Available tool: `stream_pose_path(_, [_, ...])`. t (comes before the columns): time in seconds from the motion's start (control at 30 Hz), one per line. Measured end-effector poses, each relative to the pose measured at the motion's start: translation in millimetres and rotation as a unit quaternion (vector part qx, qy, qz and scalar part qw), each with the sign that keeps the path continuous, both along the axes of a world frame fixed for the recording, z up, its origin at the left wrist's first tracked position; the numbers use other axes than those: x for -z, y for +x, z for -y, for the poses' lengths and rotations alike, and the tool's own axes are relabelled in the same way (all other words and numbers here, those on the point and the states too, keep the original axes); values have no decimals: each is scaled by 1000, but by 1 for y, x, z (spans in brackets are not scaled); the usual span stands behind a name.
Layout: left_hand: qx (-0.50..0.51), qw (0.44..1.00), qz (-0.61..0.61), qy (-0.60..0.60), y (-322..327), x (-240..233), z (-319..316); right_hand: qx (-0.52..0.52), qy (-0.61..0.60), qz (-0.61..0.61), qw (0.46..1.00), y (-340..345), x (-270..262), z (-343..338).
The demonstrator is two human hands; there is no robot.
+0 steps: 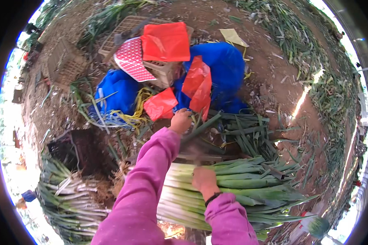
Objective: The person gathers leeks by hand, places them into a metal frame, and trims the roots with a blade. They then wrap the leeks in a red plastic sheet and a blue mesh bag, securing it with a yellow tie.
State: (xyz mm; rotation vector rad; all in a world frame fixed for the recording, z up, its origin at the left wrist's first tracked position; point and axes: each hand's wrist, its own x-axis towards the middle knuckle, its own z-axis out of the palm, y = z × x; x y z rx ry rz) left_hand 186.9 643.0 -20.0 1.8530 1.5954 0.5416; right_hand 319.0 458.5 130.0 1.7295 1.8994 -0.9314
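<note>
A thick bundle of leeks (184,196) lies crosswise before me, white ends to the left and green leaves to the right. Over its far side my right hand (205,179) is curled into a fist, a dark band at its wrist. A brownish blur rises just beyond that fist; I cannot make out what it is. Farther forward, my left hand (181,121) reaches to the edge of some blue netting (224,67), beside pieces of red plastic film (161,104). Its fingers are bent, and whether they grip anything is hidden. A dark green leek leaf (204,126) lies near it.
Thinner, rooted leeks (76,202) are heaped at left. Ahead stands a plastic crate (161,72) bearing red sheets (165,41) and a patterned card (133,58). Yellow ties (141,101) lie beside another blue net heap (118,88). Leaf trimmings (319,101) cover the ground at right.
</note>
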Motion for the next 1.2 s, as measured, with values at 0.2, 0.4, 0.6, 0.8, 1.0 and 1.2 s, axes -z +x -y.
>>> stream_pose_path(0.2, [-13, 990, -74, -119, 10, 52, -56, -42, 78, -66, 994, -6, 11, 12])
stream_pose_path(0.4, [-83, 960, 264, -33, -4, -75, 16, -67, 95, -26, 993, 29, 21, 23])
stream_pose_path(0.6, [-166, 922, 351, 11, -86, -253, 168, -76, 35, -65, 994, 12, 6, 0])
stream_pose_path(0.8, [-135, 936, 322, -35, -106, -343, 332, -149, 20, -47, 988, -14, 17, -5])
stream_pose_path(1.0, [-219, 946, 233, -58, -110, -410, 455, 33, 12, -251, 967, -3, -7, -6])
stream_pose_path(1.2, [-266, 941, 211, -15, -101, -447, 485, -135, 130, -124, 975, 77, -104, 88])
